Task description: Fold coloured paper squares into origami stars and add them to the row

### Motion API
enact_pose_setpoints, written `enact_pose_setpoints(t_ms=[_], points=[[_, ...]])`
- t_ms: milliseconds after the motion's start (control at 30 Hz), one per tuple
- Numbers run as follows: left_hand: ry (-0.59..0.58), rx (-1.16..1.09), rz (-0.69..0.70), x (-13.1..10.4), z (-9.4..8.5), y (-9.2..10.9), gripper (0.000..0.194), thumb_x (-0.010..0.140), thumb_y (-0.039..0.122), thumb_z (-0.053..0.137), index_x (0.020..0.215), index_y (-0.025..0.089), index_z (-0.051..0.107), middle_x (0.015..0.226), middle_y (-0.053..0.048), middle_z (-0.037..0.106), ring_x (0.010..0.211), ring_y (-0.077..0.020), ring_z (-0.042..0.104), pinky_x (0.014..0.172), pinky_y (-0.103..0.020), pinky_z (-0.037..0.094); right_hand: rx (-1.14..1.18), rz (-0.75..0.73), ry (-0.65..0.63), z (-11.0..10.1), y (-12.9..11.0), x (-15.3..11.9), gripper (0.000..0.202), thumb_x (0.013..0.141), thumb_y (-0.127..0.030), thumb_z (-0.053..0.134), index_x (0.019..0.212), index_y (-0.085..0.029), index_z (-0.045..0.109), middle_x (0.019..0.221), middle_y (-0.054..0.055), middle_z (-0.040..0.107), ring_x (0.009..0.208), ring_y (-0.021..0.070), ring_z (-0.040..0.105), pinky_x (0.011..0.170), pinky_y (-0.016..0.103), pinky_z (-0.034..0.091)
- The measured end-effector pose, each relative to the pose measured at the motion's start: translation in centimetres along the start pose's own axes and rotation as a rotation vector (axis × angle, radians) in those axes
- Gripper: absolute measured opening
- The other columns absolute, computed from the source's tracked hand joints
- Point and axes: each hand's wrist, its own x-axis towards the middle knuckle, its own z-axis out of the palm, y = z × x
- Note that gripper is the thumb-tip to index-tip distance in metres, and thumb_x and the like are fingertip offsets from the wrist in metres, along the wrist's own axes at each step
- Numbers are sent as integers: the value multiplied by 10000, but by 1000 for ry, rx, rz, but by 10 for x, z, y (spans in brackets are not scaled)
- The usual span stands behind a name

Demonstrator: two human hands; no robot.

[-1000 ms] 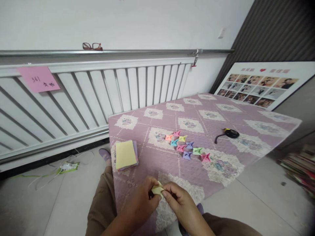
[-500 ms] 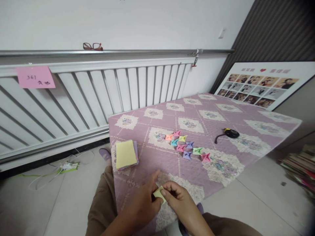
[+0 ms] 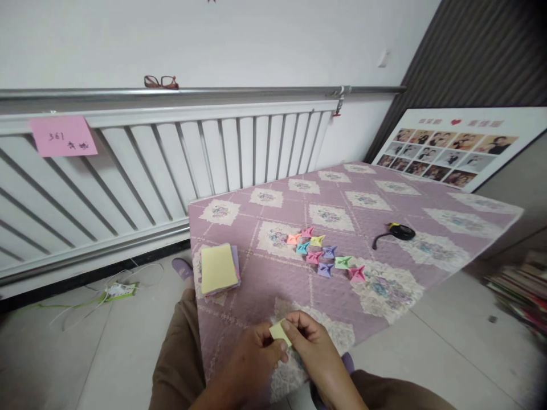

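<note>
Between my two hands, low over the near edge of the table, is a small folded piece of pale yellow paper (image 3: 280, 332). My left hand (image 3: 252, 353) is closed with thumb and fingers on its left side. The thumb and curled fingers of my right hand (image 3: 314, 347) pinch its right side. Farther up the table stand several small folded paper figures (image 3: 325, 269) in pink, orange, yellow, blue, purple and green, grouped in slanting rows. To the left lies a stack of coloured paper sheets (image 3: 217, 269) with a yellow one on top.
A purple flowered tablecloth (image 3: 265, 285) covers the table. A black tape measure (image 3: 401, 231) lies at the right. Behind stand a white radiator (image 3: 231, 148) and a photo board (image 3: 461, 142). A power strip (image 3: 121, 291) with cables is on the floor at left.
My left index finger, stretched out before, has curled in toward the yellow paper. The paper has turned a little and shows more of its face. The paper figures and stack have stayed put.
</note>
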Motion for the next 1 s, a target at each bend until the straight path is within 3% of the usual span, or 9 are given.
enact_pose_setpoints(t_ms=[267, 567, 867, 1000], points=[[-4, 92, -23, -4, 0, 4, 170, 774, 284, 527, 660, 172, 587, 590, 21, 551, 567, -131, 487, 599, -260, 387, 72, 55, 14, 5, 10, -1, 462, 775, -667, 608, 667, -232, 494, 470, -59, 534, 421, 130, 506, 468, 253, 377], [-33, 59, 18, 2, 3, -5, 140, 750, 264, 532, 724, 159, 622, 644, 21, 576, 577, -125, 481, 577, -251, 372, -35, 17, 155, -3, 17, -3, 477, 750, -658, 640, 622, -215, 518, 562, -46, 499, 522, 117, 451, 510, 240, 358], [-41, 114, -11, 0, 6, 1, 163, 810, 285, 494, 738, 184, 599, 616, 27, 572, 556, -128, 490, 569, -247, 370, 120, 100, 165, 1, 27, -1, 459, 767, -654, 630, 672, -218, 524, 531, -69, 464, 476, 102, 417, 468, 224, 311], [-15, 93, -58, 5, 8, -2, 209, 843, 323, 475, 796, 171, 609, 641, 18, 587, 525, -120, 475, 554, -246, 373, 116, 122, 114, -3, 22, -1, 413, 757, -612, 670, 771, -206, 592, 617, -50, 552, 506, 90, 451, 479, 210, 311]])
